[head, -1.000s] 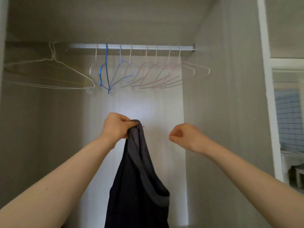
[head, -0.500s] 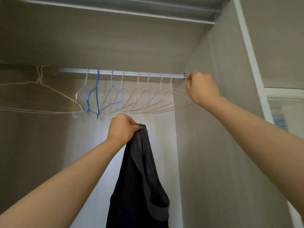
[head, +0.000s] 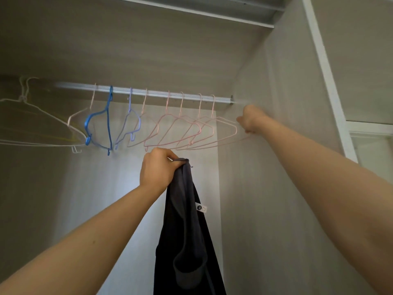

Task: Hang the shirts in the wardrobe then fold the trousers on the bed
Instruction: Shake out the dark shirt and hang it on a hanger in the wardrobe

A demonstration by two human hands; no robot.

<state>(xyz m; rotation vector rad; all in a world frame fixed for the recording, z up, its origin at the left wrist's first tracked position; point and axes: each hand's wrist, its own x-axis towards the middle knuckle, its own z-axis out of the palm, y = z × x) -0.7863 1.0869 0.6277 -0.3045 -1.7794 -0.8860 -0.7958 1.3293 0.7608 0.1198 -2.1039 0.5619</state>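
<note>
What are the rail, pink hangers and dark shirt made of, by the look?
Rail: metal, likely aluminium; pale, ribbed, satin sheen. Pink hangers: thin wire, probably coated metal; uniform matte pink. Dark shirt: soft fabric, maybe knit, matte; drapes limp in folds, grey trim band.

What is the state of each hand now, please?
Left hand: closed, holding the dark shirt by its top.
Right hand: closed, pinching the end of the rightmost pink hanger.

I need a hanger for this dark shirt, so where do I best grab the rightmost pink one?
Take the rightmost pink hanger at its outer shoulder end, from the right: it hangs last on the rail and that end juts clear of the others, at your right hand.
</note>
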